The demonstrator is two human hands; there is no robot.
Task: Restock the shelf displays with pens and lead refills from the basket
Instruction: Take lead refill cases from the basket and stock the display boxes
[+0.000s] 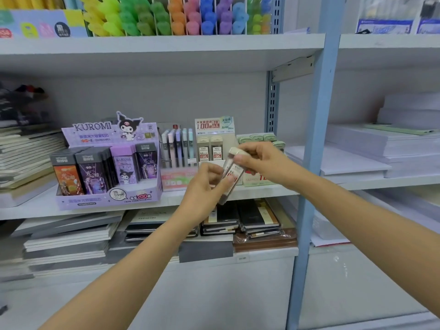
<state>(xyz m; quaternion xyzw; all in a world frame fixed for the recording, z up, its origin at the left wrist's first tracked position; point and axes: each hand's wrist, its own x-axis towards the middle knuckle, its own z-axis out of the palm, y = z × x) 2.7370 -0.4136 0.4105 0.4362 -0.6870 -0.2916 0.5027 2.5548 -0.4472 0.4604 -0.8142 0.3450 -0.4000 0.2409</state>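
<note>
My left hand (206, 191) grips a small stack of beige-capped lead refill cases (232, 175), tilted, just in front of the middle shelf. The fingers of my right hand (259, 158) pinch the top cap end of one of these cases. Right behind them stands the beige lead refill display box (214, 132), two cases upright in it. To its left is a display of pastel pens (177, 148), and further left the purple Kuromi lead refill box (107, 163). The basket is out of view.
A green-capped refill display (259, 138) stands behind my right hand. Notebook stacks (26, 153) lie at the shelf's left and on the shelf below (238, 222). A blue upright post (316, 139) divides off paper stacks (385, 144) at right. Highlighters (181, 17) fill the top shelf.
</note>
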